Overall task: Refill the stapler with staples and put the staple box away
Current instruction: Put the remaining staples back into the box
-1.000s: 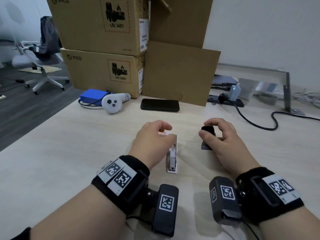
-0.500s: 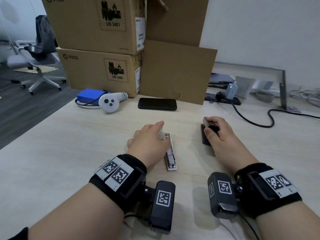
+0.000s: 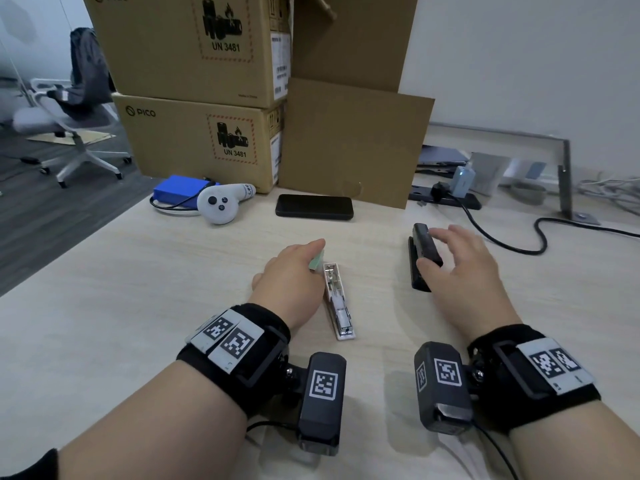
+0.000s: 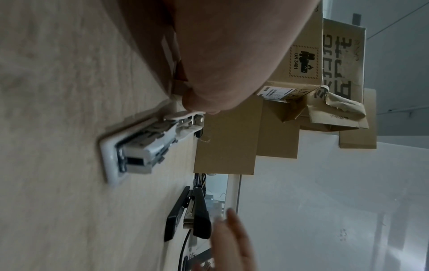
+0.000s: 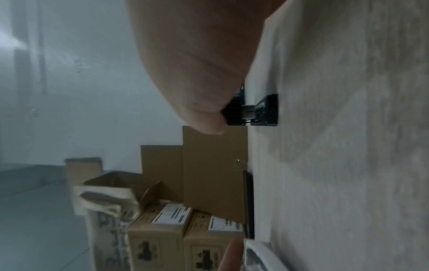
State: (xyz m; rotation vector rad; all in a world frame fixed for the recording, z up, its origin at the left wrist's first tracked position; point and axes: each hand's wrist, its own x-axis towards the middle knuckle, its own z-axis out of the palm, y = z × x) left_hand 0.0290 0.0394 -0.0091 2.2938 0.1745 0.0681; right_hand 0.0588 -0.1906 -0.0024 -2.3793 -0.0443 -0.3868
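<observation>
Holding a small pale green staple box (image 3: 317, 262), the left hand (image 3: 294, 278) is hovering just beside the far end of the white stapler (image 3: 337, 303). Its fingers are curling round the box, and the index finger is lying along the top. The wrist view is hiding the box behind the palm.

The white stapler is lying flat on the counter (image 3: 138, 289), opened up, with its metal staple channel facing upward. Whether staples are already sitting in the channel, I cannot tell.

The right hand (image 3: 464, 271) is resting its thumb on a black stapler (image 3: 425, 252) well to the right. Its other fingers are spreading loose and gripping nothing.

Judging the step: loading looks to be in progress or just finishing, with the box not yet put away. The next move is likely calling for either getting a strip from the box into the open channel or closing the stapler. After that comes carrying the box off the work area.

The white stapler's long axis is running away from the person, leaning slightly so the near end sits a bit further right. Its metal nose seems to be pointing back toward the person, with the hinge end by the left hand's fingertips. The black stapler is lying roughly parallel.
</observation>
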